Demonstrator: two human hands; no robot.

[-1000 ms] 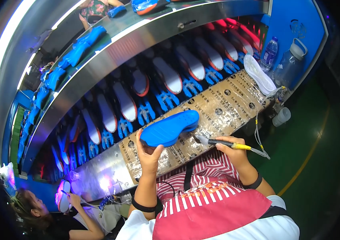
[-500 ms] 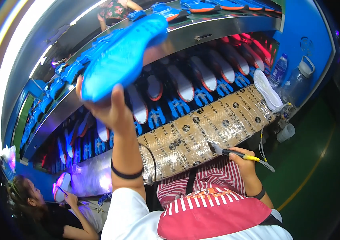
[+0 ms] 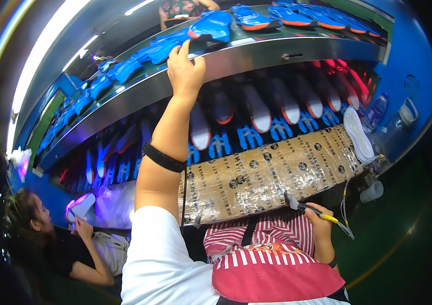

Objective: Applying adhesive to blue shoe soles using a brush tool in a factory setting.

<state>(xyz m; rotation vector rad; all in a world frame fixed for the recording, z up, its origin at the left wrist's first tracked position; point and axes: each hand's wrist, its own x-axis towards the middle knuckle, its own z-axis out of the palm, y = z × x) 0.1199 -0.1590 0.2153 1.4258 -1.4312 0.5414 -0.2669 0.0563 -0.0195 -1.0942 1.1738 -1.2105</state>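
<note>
My left hand (image 3: 185, 71) reaches up to the front edge of the upper conveyor, fingers apart and nothing in its grip. Just beyond its fingertips lies a glossy blue shoe upper (image 3: 212, 26) with an orange lower edge; whether they touch it I cannot tell. Low on the right, my right hand (image 3: 321, 219) is closed around the dark handle of a brush (image 3: 307, 208), which has yellow tape and a thin pale tube trailing off. The dark bristles point left, over the front edge of the cardboard-covered bench (image 3: 256, 178).
Several blue uppers (image 3: 289, 16) line the upper conveyor (image 3: 236, 53). On the level below are white-bottomed soles (image 3: 200, 133). A white sole (image 3: 357, 134), a bottle (image 3: 375, 113) and a clear jug (image 3: 394, 124) stand right. A co-worker (image 3: 48, 229) handles a sole at lower left.
The blue upper that my left hand held up is out of it, and the hand is now at the upper conveyor's edge beside a blue upper. The right hand still holds the brush.
</note>
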